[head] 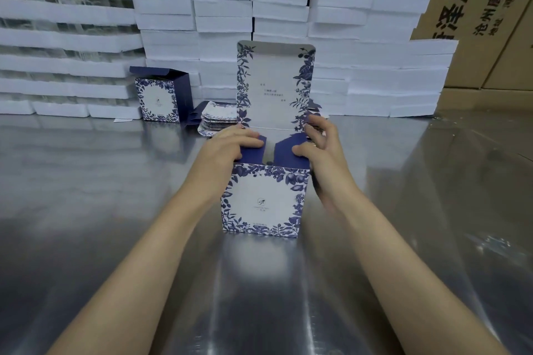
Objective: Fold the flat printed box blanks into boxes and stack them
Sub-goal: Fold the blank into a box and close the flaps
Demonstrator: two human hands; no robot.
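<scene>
The blue-and-white floral printed cardboard box [264, 199] stands upright on the shiny metal table [115, 210], directly ahead of the person, between both forearms. It looks light, thin-walled and hollow. It is stiff along its creases but likely to crush or skate on the slick metal if pushed hard, so the best hold is probably at the top corners and side walls, with the pressure kept on the flaps.

The left hand [230, 143] lays nearly straight fingers over the left navy inner flap [253, 151], pressing it toward three o'clock. The right hand [320, 144] curls round the box's top right edge, with its thumb on the right navy inner flap [291, 143]. Its fingertips are blurred.

The printed front faces six o'clock, toward the person. The tall printed lid panel [274, 83] rises from the twelve o'clock edge, so the long axis is vertical and the mouth opens upward.

At ten o'clock stands a second floral box with its navy lid raised [158, 99]. A low pile of flat printed blanks [217, 119] lies at eleven o'clock, in front of stacked white foam slabs [219, 8].
</scene>
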